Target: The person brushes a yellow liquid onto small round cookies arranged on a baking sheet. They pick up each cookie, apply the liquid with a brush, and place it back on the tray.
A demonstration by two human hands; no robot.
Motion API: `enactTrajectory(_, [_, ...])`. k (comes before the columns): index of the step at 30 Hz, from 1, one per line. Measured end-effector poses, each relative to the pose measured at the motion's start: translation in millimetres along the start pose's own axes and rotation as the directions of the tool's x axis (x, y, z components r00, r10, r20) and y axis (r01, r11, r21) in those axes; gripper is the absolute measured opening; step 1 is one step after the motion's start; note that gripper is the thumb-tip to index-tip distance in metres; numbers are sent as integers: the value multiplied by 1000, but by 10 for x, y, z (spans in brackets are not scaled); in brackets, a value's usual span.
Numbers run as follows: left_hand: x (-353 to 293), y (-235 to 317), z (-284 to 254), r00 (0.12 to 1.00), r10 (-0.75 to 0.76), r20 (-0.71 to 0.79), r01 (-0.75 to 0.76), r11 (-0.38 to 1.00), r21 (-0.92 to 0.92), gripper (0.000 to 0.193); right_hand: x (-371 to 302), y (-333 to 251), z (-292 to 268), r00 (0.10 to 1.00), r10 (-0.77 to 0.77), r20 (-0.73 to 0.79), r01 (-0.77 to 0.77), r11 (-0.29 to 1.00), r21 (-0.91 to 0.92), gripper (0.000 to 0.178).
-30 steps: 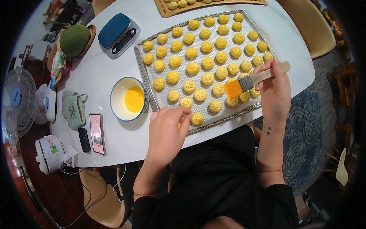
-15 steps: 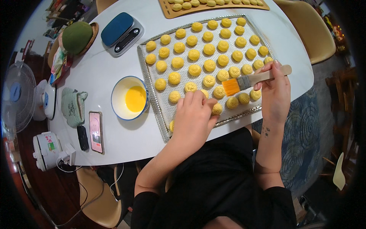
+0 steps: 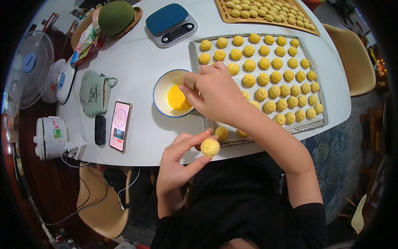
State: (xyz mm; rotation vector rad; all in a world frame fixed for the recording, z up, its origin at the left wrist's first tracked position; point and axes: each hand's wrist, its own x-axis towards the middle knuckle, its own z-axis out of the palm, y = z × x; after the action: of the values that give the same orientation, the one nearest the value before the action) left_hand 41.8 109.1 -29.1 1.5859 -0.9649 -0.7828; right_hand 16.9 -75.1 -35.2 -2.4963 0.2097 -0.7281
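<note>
The grip of the left hand (image 3: 175, 159) pinches one yellow pastry (image 3: 210, 147) between thumb and fingers, near the tray's (image 3: 192, 54) near-left corner. I see the right hand (image 3: 217, 89) grasping a wooden handle (image 3: 190, 82) at the right side of the bowl (image 3: 163, 89); the pastry lies from it toward the body.

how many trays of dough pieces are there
2: a metal tray, partly hidden by the right arm, and a brown tray beyond it, top right. No others show.
</note>
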Motion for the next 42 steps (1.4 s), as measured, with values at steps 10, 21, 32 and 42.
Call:
enactTrajectory(10, [-46,-373,25,968,-86,-235,-83,775,-626,43,-112,168,-269,814,577,-63,-432,675,598,21])
enactTrajectory(21, [125,-360,299,969,-230,-89,30,467,-884,45,-308,298,-364,790,602,-118,-260,503,824,21])
enactTrajectory(32, [350,-295,540,967,-254,3,59,213,-975,29,-810,257,-602,822,482,-304,-40,582,812,25])
enactTrajectory(42, [419,-285,638,971,-231,-60,46,425,-904,32,-908,399,-679,860,363,-357,108,555,825,21])
